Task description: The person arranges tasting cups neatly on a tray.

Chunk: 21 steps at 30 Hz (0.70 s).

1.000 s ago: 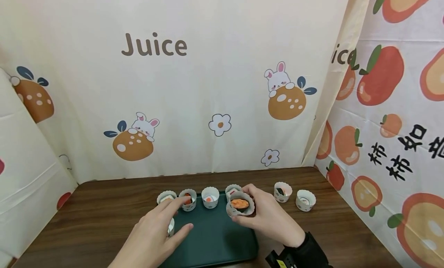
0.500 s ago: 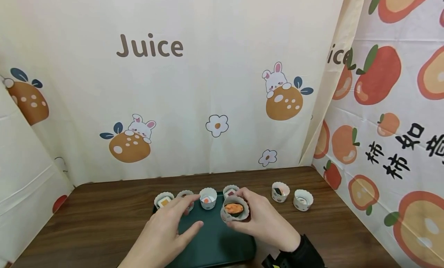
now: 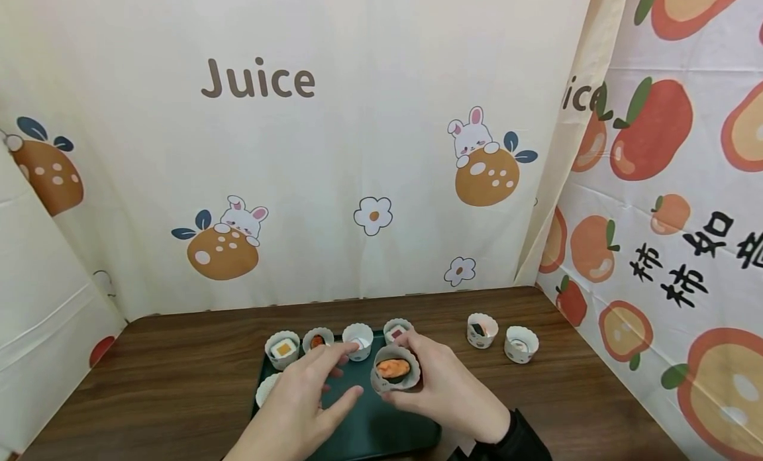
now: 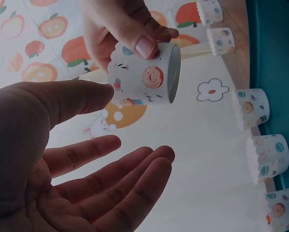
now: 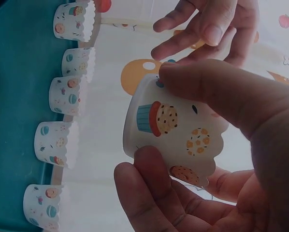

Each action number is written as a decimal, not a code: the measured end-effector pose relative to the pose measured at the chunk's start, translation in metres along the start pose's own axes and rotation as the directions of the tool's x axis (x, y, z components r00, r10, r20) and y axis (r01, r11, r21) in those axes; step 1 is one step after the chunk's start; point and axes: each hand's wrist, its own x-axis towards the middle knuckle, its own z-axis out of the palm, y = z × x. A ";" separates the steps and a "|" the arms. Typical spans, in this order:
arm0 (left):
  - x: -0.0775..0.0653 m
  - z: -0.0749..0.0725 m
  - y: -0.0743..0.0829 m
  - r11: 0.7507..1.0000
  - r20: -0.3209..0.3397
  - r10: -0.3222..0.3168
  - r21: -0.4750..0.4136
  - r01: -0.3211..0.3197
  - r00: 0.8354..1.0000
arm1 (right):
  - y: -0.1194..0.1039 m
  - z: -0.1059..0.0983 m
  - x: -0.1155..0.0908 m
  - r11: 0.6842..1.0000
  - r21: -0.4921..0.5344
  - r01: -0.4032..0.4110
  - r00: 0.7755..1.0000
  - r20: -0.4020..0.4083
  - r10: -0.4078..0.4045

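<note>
The right hand [image 3: 450,388] pinches a scalloped paper baking cup [image 5: 178,128] between thumb and fingers, raised over the right part of the green tray [image 3: 387,424]. Inside that cup sits an orange-topped sushi piece [image 3: 393,368]. The left hand [image 3: 301,398] hangs over the tray's left part with its fingers spread and holding nothing; a narrow gap separates its thumb from the held cup.

Along the tray's far edge stand four cups: a yellow-topped one [image 3: 286,364] at the far-left corner, a red-filled one [image 3: 318,330], a third [image 3: 357,331] partly covered by left fingertips, and a fourth [image 3: 395,324] just beyond the right hand. Another cup [image 3: 265,390] stands by the left edge, partly hidden. Between the row and the near edge, green tray floor shows. To the right, a strip of wooden tabletop [image 3: 161,388] separates the tray from two more cups [image 3: 481,340].
</note>
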 end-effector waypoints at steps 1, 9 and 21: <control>0.001 0.001 -0.001 1.000 0.008 0.009 -0.015 -0.009 1.000 | 0.000 0.001 0.000 1.000 0.000 0.004 1.000 -0.001 -0.004; 0.001 0.015 -0.003 0.986 0.049 0.107 -0.135 -0.099 0.993 | -0.002 0.008 -0.001 0.998 0.041 0.054 0.999 0.007 -0.054; 0.001 0.019 -0.001 0.990 0.019 0.081 -0.122 -0.078 0.997 | -0.007 0.012 0.003 0.999 0.040 -0.005 1.000 0.026 0.004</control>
